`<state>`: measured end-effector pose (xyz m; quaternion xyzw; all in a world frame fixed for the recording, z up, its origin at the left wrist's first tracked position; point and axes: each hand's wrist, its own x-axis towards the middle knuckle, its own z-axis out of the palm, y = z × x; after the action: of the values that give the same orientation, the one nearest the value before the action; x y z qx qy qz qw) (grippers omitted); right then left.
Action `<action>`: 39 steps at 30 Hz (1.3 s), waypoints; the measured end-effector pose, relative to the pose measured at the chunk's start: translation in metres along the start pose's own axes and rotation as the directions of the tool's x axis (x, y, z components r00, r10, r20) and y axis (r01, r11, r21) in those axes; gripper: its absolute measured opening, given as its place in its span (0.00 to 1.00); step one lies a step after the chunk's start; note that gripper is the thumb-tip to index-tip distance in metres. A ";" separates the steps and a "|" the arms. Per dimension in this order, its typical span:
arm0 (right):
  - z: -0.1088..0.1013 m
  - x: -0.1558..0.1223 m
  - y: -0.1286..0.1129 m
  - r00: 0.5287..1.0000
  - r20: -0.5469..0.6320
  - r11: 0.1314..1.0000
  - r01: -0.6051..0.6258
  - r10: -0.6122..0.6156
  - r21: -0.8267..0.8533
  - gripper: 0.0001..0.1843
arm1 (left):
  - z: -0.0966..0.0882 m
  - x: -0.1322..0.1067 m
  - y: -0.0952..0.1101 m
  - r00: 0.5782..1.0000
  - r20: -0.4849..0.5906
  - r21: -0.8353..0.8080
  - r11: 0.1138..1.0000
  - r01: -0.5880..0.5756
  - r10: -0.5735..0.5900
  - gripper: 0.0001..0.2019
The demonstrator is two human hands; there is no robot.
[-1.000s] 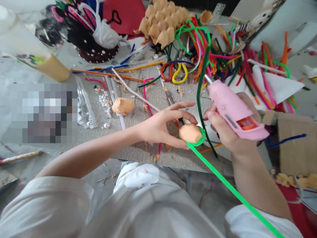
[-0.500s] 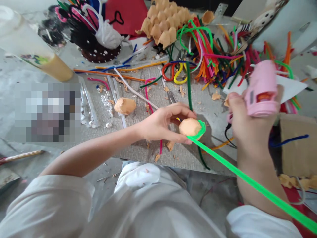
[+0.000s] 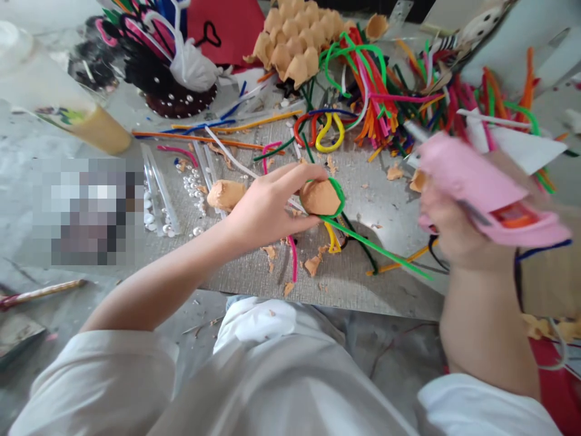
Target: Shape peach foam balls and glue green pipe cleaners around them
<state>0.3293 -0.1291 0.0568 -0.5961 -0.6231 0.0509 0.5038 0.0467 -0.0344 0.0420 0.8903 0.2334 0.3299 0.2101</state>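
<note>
My left hand grips an egg-carton cup between thumb and fingers, above the middle of the table. A bright green pipe cleaner curls around the cup's rim, and its loose end stretches down to the right. My right hand is wrapped round the handle of a pink hot glue gun, whose nozzle points up and left, away from the cup. Left of my left hand, a second egg-carton cup lies on the table, partly behind my fingers.
Scissors with red and yellow handles lie beyond my left hand. Colourful pipe cleaners and an egg carton are piled at the back. White beads and glue sticks lie left. A drink cup stands far left.
My left hand has moved left and away from me with the cup, turning it. My right hand has tilted the glue gun from upright to pointing up-left. The pipe cleaner's end has swung inward.
</note>
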 end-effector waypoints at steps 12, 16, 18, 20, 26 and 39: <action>0.006 -0.006 -0.032 0.875 0.367 0.948 0.311 -0.314 0.069 0.18 | -0.007 -0.004 -0.013 0.994 -0.113 0.032 0.999 -0.006 0.009 0.26; 0.007 -0.008 -0.031 0.871 0.392 0.952 0.303 -0.295 0.043 0.18 | -0.006 -0.005 -0.011 0.992 -0.124 0.028 0.999 -0.023 0.026 0.27; 0.007 -0.010 -0.032 0.876 0.388 0.955 0.294 -0.287 0.042 0.19 | -0.005 -0.005 -0.011 0.991 -0.131 0.045 0.999 -0.028 0.033 0.26; 0.007 -0.011 -0.033 0.883 0.389 0.961 0.275 -0.264 0.030 0.19 | -0.005 -0.005 -0.012 0.984 -0.153 0.037 0.996 -0.082 0.087 0.26; 0.007 -0.014 -0.035 0.884 0.417 0.973 0.233 -0.210 -0.005 0.23 | -0.002 -0.003 -0.015 0.972 -0.214 -0.015 0.994 -0.106 0.100 0.26; 0.005 -0.012 -0.035 0.859 0.462 0.968 0.251 -0.221 -0.005 0.22 | -0.006 -0.003 -0.002 0.982 -0.187 -0.053 0.999 -0.002 -0.008 0.26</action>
<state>0.2985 -0.1461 0.0707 -0.5026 -0.7938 0.1073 0.3253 0.0404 -0.0329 0.0437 0.8491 0.2444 0.4178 0.2113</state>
